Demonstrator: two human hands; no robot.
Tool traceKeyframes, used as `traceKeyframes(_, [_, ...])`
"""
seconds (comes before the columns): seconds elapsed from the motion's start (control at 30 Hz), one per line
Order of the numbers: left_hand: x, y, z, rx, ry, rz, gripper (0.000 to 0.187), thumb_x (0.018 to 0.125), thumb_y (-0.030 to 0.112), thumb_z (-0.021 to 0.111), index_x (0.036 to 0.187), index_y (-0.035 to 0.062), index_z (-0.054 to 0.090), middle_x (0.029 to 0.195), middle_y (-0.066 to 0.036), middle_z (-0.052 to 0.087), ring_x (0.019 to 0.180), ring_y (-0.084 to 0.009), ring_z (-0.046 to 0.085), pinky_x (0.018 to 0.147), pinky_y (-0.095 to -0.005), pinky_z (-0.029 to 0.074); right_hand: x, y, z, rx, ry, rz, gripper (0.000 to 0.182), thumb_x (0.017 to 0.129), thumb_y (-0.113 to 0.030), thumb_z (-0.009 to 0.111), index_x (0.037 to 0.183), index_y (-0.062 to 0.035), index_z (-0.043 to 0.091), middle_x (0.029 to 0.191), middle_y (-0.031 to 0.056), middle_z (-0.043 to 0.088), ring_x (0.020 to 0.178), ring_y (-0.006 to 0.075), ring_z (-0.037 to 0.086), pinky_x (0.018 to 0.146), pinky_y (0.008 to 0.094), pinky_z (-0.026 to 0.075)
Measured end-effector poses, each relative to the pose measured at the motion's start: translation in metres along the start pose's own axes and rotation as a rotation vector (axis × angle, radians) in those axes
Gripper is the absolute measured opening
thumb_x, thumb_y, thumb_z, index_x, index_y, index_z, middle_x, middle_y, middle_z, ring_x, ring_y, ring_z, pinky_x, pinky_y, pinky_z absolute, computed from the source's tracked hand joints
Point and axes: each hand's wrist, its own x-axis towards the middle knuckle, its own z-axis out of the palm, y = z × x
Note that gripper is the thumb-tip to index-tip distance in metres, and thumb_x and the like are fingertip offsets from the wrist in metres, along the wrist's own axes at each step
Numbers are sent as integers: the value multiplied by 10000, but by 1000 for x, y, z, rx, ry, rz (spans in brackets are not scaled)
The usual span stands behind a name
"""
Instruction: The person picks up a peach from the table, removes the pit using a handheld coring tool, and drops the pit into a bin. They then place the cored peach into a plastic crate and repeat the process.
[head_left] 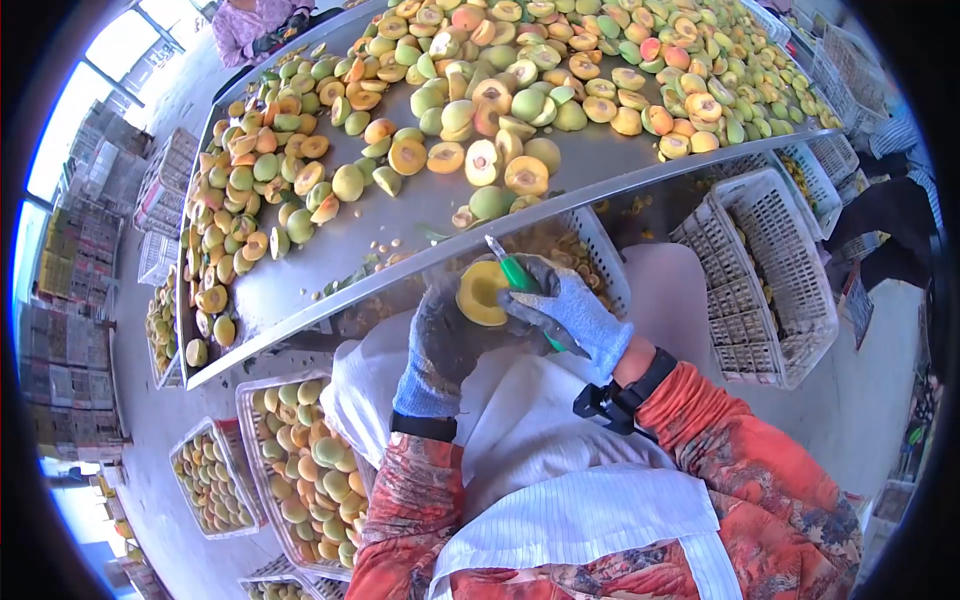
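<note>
My left hand [440, 335], in a grey and blue work glove, grips a yellow peach half [482, 293] with its hollowed cut face turned up. My right hand [572, 308], gloved the same way, is closed around a green-handled tool [521, 275] with a short pale metal tip. That tip points up and away, just past the peach half, and the handle's lower end sticks out under my palm. Both hands meet over my lap, below the near rim of a metal table [400, 268]. Many halved peaches [525, 176] lie on the table.
White crates stand at my right [765, 280] and under the table edge [598, 255]. On my left, one crate [310, 470] is full of peaches, and another [212, 480] stands farther left. Across the table is a person in a pink top [243, 35].
</note>
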Motion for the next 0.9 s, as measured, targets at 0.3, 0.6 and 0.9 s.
traceKeyframes(0.3, [-16, 5, -20, 333, 223, 402, 446, 809, 231, 599, 1176, 11, 474, 1116, -160, 565, 981, -284, 576, 850, -434, 491, -20, 15, 27, -983, 159, -496, 436, 736, -209, 661, 1094, -29, 490, 937, 187, 592, 849, 365, 590, 718, 412, 475])
traceKeyframes(0.6, [-22, 11, -9, -348, 69, 294, 530, 886, 448, 451, 1198, 20, 454, 1018, -189, 570, 963, -372, 556, 900, -502, 431, -17, 31, 64, -1516, 230, -594, 374, 771, -182, 563, 1110, -54, 468, 818, 144, 572, 584, 305, 609, 521, 431, 471])
traceKeyframes(0.9, [-32, -5, 2, -596, 322, 489, 313, 866, 311, 528, 1009, 32, 525, 879, -135, 577, 795, -303, 592, 744, -445, 519, -22, 36, 65, -1556, -10, -801, 565, 700, -54, 608, 1217, 37, 401, 858, 186, 570, 658, 336, 590, 582, 416, 464])
